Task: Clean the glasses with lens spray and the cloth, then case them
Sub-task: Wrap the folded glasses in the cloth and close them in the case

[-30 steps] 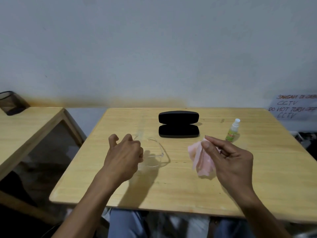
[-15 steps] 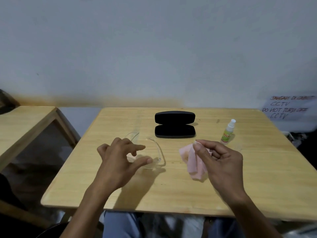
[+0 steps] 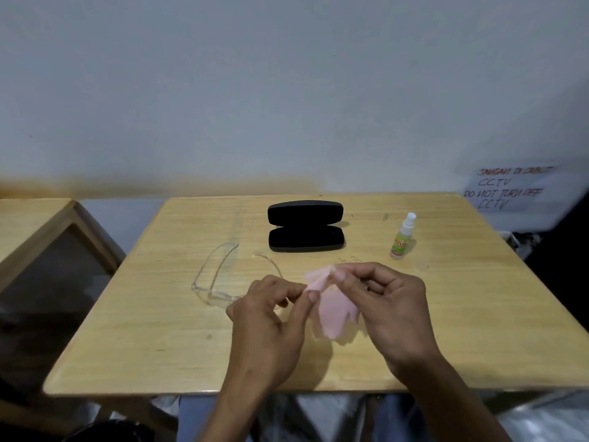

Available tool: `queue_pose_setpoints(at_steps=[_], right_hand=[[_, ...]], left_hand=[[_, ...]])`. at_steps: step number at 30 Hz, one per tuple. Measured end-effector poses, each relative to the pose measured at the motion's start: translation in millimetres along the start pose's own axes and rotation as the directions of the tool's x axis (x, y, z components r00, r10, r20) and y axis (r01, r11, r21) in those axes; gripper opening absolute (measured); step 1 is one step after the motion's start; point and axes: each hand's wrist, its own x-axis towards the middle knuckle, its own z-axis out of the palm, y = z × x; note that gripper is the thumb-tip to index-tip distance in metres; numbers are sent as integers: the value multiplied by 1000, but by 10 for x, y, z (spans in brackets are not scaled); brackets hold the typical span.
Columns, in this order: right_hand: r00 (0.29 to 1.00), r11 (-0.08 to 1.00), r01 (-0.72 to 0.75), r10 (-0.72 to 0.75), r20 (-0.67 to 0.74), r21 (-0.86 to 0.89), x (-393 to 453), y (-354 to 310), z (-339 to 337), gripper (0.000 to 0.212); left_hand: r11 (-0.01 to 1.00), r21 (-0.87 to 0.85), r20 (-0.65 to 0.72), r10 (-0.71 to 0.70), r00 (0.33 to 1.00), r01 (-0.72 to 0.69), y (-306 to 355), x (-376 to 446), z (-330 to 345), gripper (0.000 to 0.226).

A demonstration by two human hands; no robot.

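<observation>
Clear-framed glasses [image 3: 216, 275] lie on the wooden table [image 3: 159, 330], arms unfolded and pointing away from me. Their right end is hidden behind my left hand [image 3: 271, 317]. A pink cloth [image 3: 331, 311] hangs between both hands just above the table. My left hand pinches its left edge and my right hand [image 3: 385, 301] pinches its top corner. The black case [image 3: 306, 226] lies open at the back middle of the table. A small spray bottle [image 3: 403, 237] with a green label and white nozzle stands upright to the right of the case.
A second wooden table [image 3: 35, 224] stands to the left across a gap. A white wall rises behind. A handwritten paper sign [image 3: 510, 189] hangs at the far right. My legs show under the near table edge.
My left hand left the glasses and moved right to the cloth, which both hands now pinch. The glasses stay on the table, now uncovered.
</observation>
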Motion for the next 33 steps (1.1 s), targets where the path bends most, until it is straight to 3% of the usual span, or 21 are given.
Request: queue_pose_setpoints(at_steps=[2, 6, 11, 19, 23, 27, 33], right_hand=[[999, 997, -16, 20, 50, -79, 49, -31, -100, 13], [985, 921, 129, -75, 157, -368, 199, -130, -264, 9], [946, 860, 212, -62, 317, -464, 404, -286, -423, 7], [944, 929, 132, -12, 328, -346, 567, -398, -562, 13], [967, 957, 114, -46, 250, -268, 581, -460, -570, 21], [977, 970, 104, -58, 204, -221, 601, -509, -544, 13], [977, 993, -7, 32, 209, -120, 612, -583, -556, 22]], left_hand=[[1000, 19, 21, 2, 1000, -2, 17, 79, -84, 19], [998, 56, 81, 21, 996, -25, 142, 270, -235, 20], [996, 87, 104, -14, 995, 5, 283, 510, -354, 22], [998, 52, 97, -44, 994, 39, 291, 708, -393, 12], [997, 33, 89, -73, 993, 70, 258, 764, -375, 20], [995, -23, 85, -99, 992, 101, 230, 815, -329, 29], [990, -40, 106, -132, 985, 137, 153, 848, -292, 42]])
